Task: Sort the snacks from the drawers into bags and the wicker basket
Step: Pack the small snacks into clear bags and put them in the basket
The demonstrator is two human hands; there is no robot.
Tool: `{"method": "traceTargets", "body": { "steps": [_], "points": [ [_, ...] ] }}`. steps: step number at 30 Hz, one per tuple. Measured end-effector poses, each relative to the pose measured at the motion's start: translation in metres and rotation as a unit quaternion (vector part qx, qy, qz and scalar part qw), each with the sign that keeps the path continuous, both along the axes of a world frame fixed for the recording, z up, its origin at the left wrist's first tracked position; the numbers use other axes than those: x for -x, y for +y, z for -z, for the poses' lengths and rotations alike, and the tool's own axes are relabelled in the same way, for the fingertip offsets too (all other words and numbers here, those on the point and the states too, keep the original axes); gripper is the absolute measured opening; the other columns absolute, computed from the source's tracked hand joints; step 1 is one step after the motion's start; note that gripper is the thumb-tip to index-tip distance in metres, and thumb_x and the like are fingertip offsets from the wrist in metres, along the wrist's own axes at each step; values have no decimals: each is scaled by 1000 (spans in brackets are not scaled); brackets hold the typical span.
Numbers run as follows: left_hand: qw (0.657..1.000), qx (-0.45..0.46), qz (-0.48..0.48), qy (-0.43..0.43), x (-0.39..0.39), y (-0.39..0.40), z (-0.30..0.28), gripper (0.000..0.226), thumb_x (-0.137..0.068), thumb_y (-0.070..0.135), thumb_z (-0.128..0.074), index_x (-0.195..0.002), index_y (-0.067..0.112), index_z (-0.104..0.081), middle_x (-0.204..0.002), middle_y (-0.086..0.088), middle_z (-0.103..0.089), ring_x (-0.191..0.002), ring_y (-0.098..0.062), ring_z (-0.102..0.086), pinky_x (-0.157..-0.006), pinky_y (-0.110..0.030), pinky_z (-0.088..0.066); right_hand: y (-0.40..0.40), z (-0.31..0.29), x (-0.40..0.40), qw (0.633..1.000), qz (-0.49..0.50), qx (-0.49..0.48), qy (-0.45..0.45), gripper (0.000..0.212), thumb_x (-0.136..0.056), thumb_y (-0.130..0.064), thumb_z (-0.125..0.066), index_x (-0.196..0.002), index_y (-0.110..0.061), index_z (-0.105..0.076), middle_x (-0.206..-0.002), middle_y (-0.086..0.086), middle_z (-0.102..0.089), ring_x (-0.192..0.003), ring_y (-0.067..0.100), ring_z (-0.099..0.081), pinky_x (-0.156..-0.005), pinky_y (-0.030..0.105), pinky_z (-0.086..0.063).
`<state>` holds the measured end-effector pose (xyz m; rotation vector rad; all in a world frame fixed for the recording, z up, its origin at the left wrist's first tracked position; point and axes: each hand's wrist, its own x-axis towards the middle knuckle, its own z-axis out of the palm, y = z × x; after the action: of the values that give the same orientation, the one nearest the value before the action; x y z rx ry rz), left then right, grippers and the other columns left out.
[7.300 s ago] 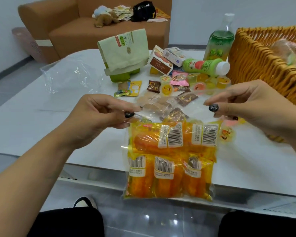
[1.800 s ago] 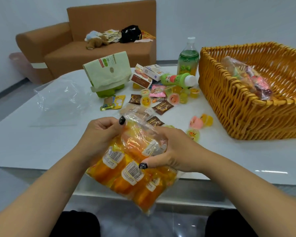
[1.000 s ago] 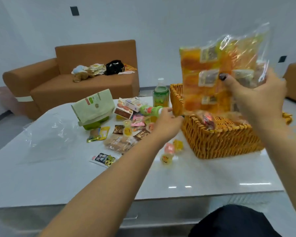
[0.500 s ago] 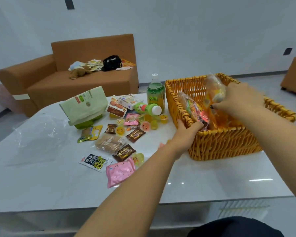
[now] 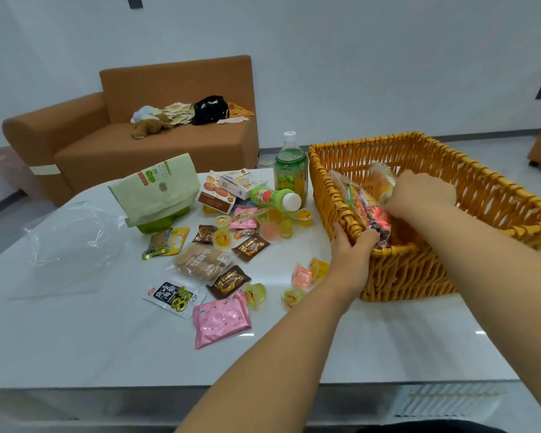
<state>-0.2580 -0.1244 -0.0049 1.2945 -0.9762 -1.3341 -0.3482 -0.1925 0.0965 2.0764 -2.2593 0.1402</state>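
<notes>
The left hand (image 5: 350, 245) is gripping the near left corner of the wicker basket (image 5: 487, 195), fingers curled over the rim. The right hand (image 5: 419, 192) is reaching down inside the basket, its fingers closing on the top of a clear bag of orange snacks (image 5: 383, 181); the bag is standing tilted against another clear bag of mixed sweets (image 5: 363, 204) that is leaning on the basket's left wall. The far and right parts of the basket's interior are showing open weave.

The basket is sitting on the right part of the white table (image 5: 107, 345), its near wall well back from the table's front edge. Loose snacks are lying scattered to its left: a pink packet (image 5: 221, 320) nearest the person, a black-and-white pouch (image 5: 174, 296), brown chocolate packets (image 5: 228, 281) and small jelly cups (image 5: 300, 276) (these just beside the basket's near corner). An empty clear bag (image 5: 69, 245) is lying flat towards the left edge. A broad bare strip is running along the table's near side.
</notes>
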Motion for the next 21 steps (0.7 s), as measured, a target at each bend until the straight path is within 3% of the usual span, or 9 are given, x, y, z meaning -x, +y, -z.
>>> {"method": "traceTargets", "body": {
  "steps": [3,6,8,10,12,14,17,21],
  "points": [
    [1000,4,1,6,0,1,0,99,-65,72,-57,-150,50,-13,-158,6,-26,-141,-28,-33,-113,-53,-34,-3,-9,1,987,24,-93,-129,84,-82,-68,-53,-140,-8,-42,-127,20,-58,-107,39,-61,-84,42,-52],
    [1000,5,5,18,-1,2,0,100,-65,72,-58,-151,48,-13,-158,7,-27,-141,-28,-33,-112,-52,-35,-7,-25,7,939,-35,-211,-269,81,-91,-68,-36,-154,-21,-15,-158,17,-20,-134,46,-35,-106,59,-36],
    [1000,3,4,22,-2,4,0,99,-64,73,-59,-150,50,-14,-158,7,-28,-141,-28,-34,-111,-52,-36,-13,-31,18,929,-4,-215,-302,89,-83,-79,-35,-152,-24,-21,-155,16,-27,-127,46,-41,-101,58,-40],
    [1000,-1,4,22,-4,7,0,100,-64,73,-58,-150,50,-14,-158,6,-29,-139,-28,-37,-110,-52,-39,-18,-25,28,920,13,-178,-349,82,-86,-74,-36,-149,-21,-29,-149,15,-36,-122,44,-45,-103,60,-37],
    [1000,-1,7,29,-6,10,-2,102,-63,70,-59,-152,47,-15,-155,4,-34,-135,-28,-42,-107,-50,-43,-23,-9,34,903,-9,-178,-390,72,-93,-65,-35,-151,-25,-25,-157,11,-26,-137,40,-31,-111,61,-24],
    [999,1,9,31,-8,10,-4,102,-62,69,-59,-152,45,-18,-152,2,-40,-131,-27,-46,-105,-49,-45,-22,4,36,884,-21,-209,-417,73,-93,-65,-36,-153,-25,-19,-160,13,-17,-142,40,-23,-112,59,-21],
    [1000,-2,14,18,-9,7,-8,101,-60,70,-60,-151,44,-23,-149,2,-44,-128,-27,-49,-104,-48,-46,-22,8,37,855,9,-253,-452,86,-86,-69,-45,-154,-26,-15,-159,16,-18,-140,42,-26,-108,57,-26],
    [1000,-2,6,5,-7,6,-6,95,-65,68,-56,-151,43,-23,-148,3,-45,-127,-25,-49,-102,-42,-47,-22,8,42,846,7,-261,-466,88,-84,-68,-50,-154,-25,-15,-158,16,-20,-140,41,-27,-110,58,-24]
  ]
}}
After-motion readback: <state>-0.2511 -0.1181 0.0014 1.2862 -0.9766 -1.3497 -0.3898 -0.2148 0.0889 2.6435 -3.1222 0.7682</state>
